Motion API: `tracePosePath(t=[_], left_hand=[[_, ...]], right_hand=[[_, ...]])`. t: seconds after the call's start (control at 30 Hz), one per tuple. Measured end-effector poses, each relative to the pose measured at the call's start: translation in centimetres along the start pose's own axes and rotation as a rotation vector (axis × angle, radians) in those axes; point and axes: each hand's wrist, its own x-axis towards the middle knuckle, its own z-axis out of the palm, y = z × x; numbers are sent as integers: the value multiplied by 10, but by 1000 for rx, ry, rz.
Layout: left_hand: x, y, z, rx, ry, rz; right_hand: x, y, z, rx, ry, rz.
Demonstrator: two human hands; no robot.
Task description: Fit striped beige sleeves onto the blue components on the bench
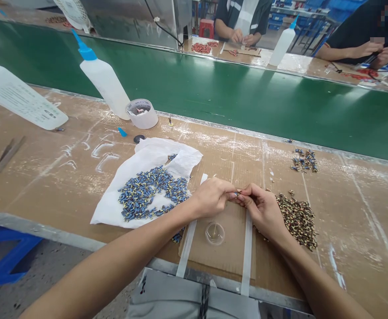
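- Our left hand (214,197) and our right hand (262,208) meet fingertip to fingertip low over the bench (48,177), above a cardboard pad (229,257) taped down with white strips.
- Between them sits a small part (237,193). The fingers of both hands are pinched on it, the left from nine o'clock and the right from three o'clock. It looks bluish, but it is too small for us to tell more.
- At nine o'clock from the hands, a heap of blue pieces (147,195) lies on a white sheet (154,155), just beside our left wrist.
- At four o'clock from the hands, a pile of dark, yellow-flecked pieces (298,219) lies close against our right wrist.
- At one o'clock, well apart, we see a smaller cluster (304,160) of similar pieces.
- At seven o'clock, on the pad, stands a clear round dish (215,233).
- At eleven o'clock, a squeeze bottle (104,82) with a blue nozzle leans beside a white tub (142,114).
- At twelve o'clock runs a green conveyor belt (214,88), and across it other people's hands are at work.
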Motion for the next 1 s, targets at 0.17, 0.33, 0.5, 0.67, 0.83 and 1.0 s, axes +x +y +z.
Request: tracePosePath(t=[0.17, 0.33, 0.5, 0.67, 0.83, 1.0], left_hand=[[-1, 2, 1, 12, 4, -17], [-1, 2, -2, 29, -20, -27], [-1, 1, -12, -69, -56, 2], [-1, 4, -20, -513, -197, -61], [-2, 7, -22, -815, -391, -145], [-3, 9, -21, -917, -448, -143]], right_hand=[[0, -2, 0, -117, 12, -57], [0, -5, 1, -117, 22, -71], [4, -12, -8, -95, -14, -57], [5, -22, -25, -35, -65, -168], [4, -29, -27, -37, -78, -260], [4, -30, -24, 105, -49, -252]])
